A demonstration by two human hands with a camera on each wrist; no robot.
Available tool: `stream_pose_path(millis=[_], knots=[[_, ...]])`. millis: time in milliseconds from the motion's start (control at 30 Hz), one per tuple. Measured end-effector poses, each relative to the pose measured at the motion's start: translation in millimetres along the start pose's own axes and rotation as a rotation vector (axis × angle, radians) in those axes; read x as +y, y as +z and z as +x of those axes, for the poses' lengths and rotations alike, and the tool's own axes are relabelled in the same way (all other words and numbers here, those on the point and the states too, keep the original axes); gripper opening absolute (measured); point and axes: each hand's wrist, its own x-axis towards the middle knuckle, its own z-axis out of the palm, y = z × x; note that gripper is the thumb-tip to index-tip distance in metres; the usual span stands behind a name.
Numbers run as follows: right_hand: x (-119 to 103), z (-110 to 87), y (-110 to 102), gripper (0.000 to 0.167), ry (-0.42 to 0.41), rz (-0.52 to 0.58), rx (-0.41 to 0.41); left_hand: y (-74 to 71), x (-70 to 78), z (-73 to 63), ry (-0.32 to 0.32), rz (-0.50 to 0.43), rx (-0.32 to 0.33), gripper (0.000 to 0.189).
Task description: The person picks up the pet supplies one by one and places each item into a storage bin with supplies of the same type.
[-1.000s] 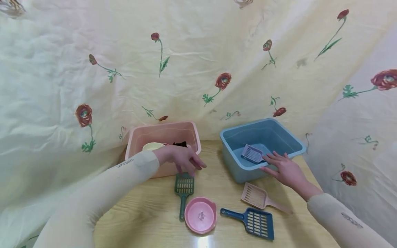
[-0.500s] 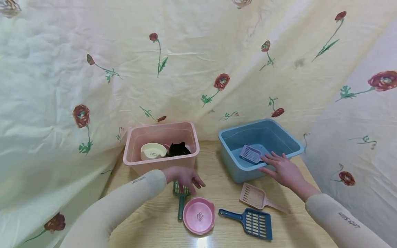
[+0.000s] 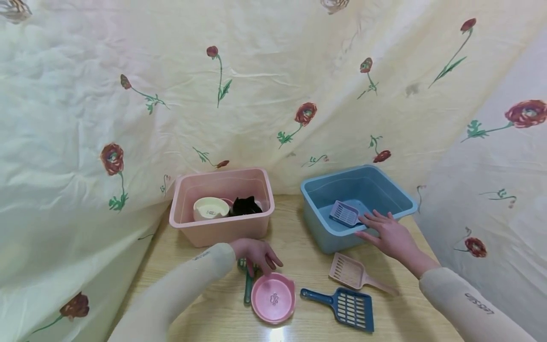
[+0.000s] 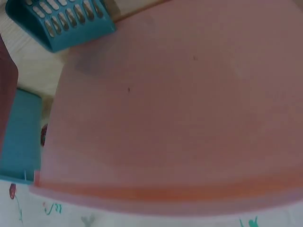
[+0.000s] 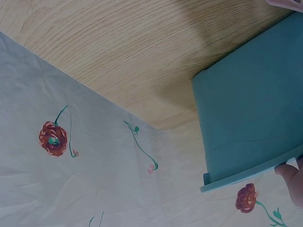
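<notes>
I have a flower-printed cloth [image 3: 252,128] hanging behind a wood-grain counter [image 3: 213,313]. On it stand the blue tub [image 3: 325,232] to the right and the slightly smaller pink tub [image 3: 222,230] to the left. I see the right hand [image 3: 391,236] spread wide over the blue tub's near rim; the left hand [image 3: 255,254] is loose, fingers parted, in front of the pink tub.

The navy litter scoop [image 3: 338,303] lies flat, and the pale pink scoop [image 3: 362,279] sits between it and the blue tub. The green scoop [image 3: 248,287] has its slotted head partly covered by the left hand. Beside its handle is the pink bowl [image 3: 273,300], right by the left fingertips; I cannot tell whether they touch. Inside the pink tub I make out a cream bowl [image 3: 211,210]; in the blue one, a small lavender scoop [image 3: 345,213].
</notes>
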Motion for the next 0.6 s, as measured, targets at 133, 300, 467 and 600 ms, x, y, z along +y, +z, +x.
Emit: stream_pose_path(millis=[133, 300, 467, 600], knots=[[1, -0.5, 2, 0.063, -0.001, -0.005, 0.002, 1.9, -2.8, 7.9, -0.016, -0.035, -0.021, 0.051], [2, 0.1, 5, 0.061, -0.004, -0.003, 0.010, 2.4, -7.9, 15.3, -0.064, -0.080, -0.055, 0.048], [2, -0.8, 6, 0.061, -0.005, 0.000, 0.026, 1.7, -11.8, 19.4, -0.093, -0.096, -0.060, 0.045], [3, -1.8, 4, 0.063, -0.003, -0.001, 0.024, 3.4, -13.6, 20.5, -0.094, -0.109, -0.040, 0.044]])
